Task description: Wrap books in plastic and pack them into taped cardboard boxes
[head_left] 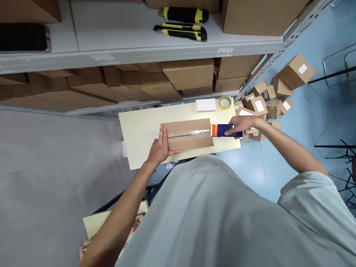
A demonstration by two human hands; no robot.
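Observation:
A long brown cardboard box (pixel 189 142) lies on the pale table, with clear tape along its middle seam. My left hand (pixel 160 147) rests against the box's left end, its fingers stretched out and its thumb apart along the near edge. My right hand (pixel 242 124) is closed around a narrow dark blue box (pixel 222 130) with an orange and white end. That end meets the right end of the cardboard box; whether it reaches inside I cannot tell.
A white box (pixel 205 105) and a tape roll (pixel 224 102) sit at the back of the pale table (pixel 141 137). Behind stands a metal shelf (pixel 167 52) with cartons and utility knives (pixel 183 31). Several small cartons (pixel 258 105) are piled to the right.

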